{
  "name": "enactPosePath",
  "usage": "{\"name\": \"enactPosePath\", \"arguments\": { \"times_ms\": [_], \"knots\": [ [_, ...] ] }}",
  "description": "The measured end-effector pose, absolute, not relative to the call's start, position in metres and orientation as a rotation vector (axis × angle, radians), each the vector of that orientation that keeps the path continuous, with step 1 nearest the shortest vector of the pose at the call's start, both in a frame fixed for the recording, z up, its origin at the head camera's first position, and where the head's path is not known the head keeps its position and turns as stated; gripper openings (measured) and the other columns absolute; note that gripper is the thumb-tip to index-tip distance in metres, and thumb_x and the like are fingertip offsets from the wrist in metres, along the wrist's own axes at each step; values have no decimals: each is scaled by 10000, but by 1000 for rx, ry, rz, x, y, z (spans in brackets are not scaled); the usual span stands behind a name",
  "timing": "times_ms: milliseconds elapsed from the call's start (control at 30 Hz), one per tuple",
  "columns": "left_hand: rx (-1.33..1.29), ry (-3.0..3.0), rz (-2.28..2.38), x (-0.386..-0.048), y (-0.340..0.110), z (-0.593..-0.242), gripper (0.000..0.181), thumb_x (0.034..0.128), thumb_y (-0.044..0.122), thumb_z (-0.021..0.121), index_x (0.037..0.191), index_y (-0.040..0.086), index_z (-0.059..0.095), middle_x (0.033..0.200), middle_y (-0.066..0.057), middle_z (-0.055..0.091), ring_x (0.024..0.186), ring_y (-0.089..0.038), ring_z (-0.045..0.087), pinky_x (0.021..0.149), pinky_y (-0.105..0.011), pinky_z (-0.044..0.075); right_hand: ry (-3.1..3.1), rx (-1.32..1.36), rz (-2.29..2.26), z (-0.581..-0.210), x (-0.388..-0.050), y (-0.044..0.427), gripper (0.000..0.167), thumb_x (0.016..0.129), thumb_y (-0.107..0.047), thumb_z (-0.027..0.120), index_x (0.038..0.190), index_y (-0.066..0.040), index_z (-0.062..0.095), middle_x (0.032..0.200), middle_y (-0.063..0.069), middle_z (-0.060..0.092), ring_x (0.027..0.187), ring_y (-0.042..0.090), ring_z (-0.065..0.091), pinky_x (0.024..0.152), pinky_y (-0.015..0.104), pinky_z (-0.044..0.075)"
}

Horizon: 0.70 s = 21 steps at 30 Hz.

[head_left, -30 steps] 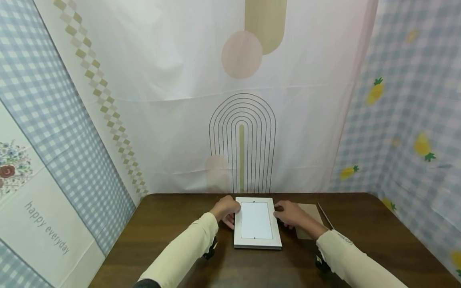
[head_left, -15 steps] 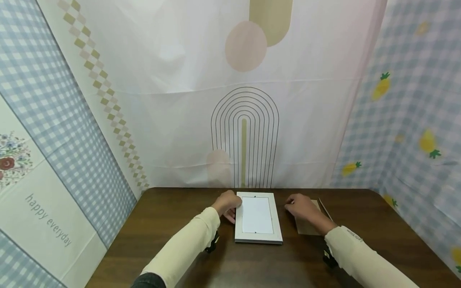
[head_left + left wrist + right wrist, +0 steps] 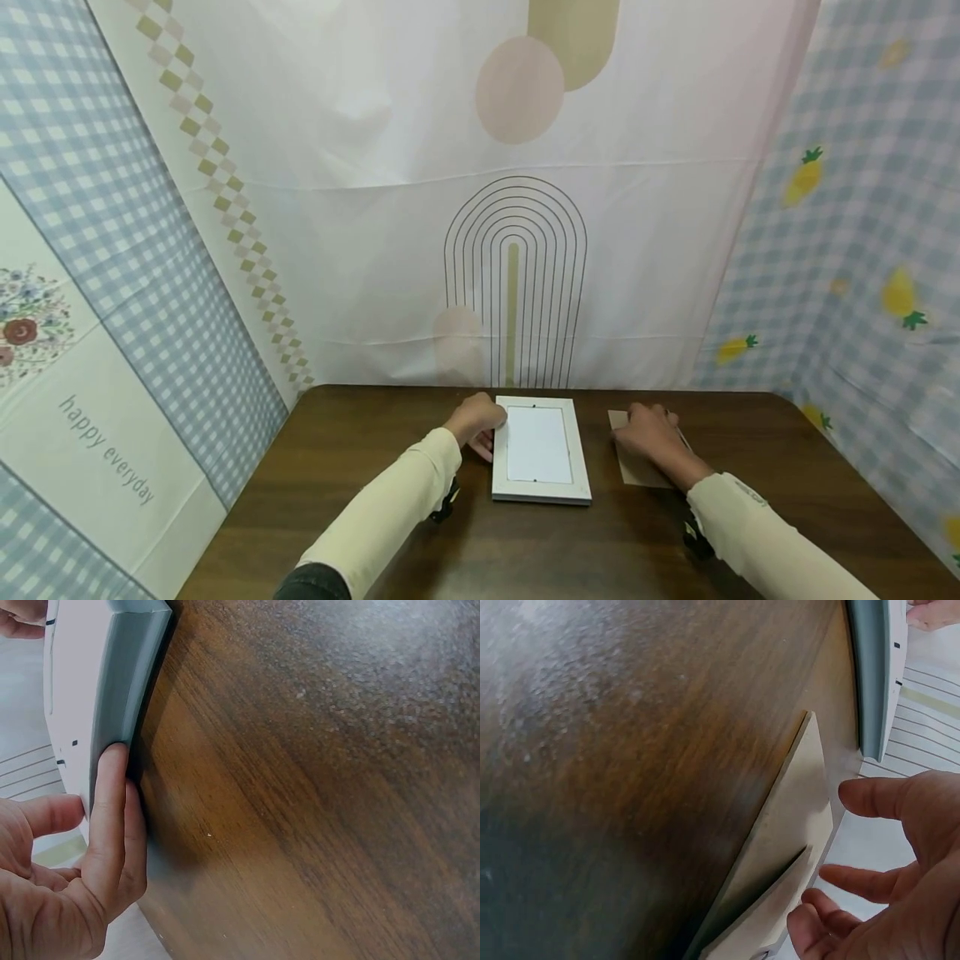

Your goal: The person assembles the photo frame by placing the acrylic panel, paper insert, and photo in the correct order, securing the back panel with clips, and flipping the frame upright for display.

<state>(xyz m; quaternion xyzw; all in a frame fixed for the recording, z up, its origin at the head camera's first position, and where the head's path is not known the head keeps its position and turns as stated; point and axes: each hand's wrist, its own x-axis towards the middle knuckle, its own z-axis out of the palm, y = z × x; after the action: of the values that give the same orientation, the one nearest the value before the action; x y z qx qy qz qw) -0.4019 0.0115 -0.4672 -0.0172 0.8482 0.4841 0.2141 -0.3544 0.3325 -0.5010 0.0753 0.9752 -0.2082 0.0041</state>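
Observation:
A white picture frame [image 3: 579,454] lies back side up on the table, with a white sheet [image 3: 537,445] inside its border. My left hand [image 3: 476,422] holds the frame's left edge; in the left wrist view the thumb is at the top face and fingers lie along the side. To the right, a thin brown backing board [image 3: 633,471] with a raised stand flap [image 3: 761,911] lies on the table. My right hand [image 3: 649,433] is over this board. In the right wrist view its thumb and fingers are apart, fingertips close to the flap and the board's far edge.
The brown wooden table [image 3: 360,467] ends at a white patterned curtain [image 3: 375,275] behind it. Checked cloth [image 3: 847,275] with pineapples hangs at the right, and another checked cloth [image 3: 165,275] hangs at the left.
My right hand has left the frame's right edge and moved right, over the backing board. The left hand stays at the frame's left edge. The head view has shifted slightly.

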Motion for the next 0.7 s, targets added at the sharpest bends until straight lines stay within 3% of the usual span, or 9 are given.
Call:
{"name": "enactPosePath", "arguments": {
  "times_ms": [167,433,700],
  "knots": [
    [-44,2361,1339,-402,12,-465,279,1012,68,548,1211,-101,646,927,-259,626,727,-341,641,658,-510,753,2979,341,-647,-480,-336,320,686,972,-360,747,1370,168,565,1428,548,434,1357,745,377,1072,772,479],
    [-45,2355,1336,-401,12,-464,265,1012,62,550,1207,-94,641,943,-261,626,737,-343,641,668,-510,754,2947,388,-610,-480,-333,322,886,955,-462,795,1435,217,490,1344,518,464,1232,658,439,990,692,507],
    [-59,2360,1333,-400,12,-466,240,1015,62,550,1168,-92,653,933,-253,627,734,-341,644,662,-502,753,2912,486,-631,-477,-330,323,994,927,-509,823,1432,268,465,1378,532,445,1259,650,434,1030,699,531]
  ]
}}
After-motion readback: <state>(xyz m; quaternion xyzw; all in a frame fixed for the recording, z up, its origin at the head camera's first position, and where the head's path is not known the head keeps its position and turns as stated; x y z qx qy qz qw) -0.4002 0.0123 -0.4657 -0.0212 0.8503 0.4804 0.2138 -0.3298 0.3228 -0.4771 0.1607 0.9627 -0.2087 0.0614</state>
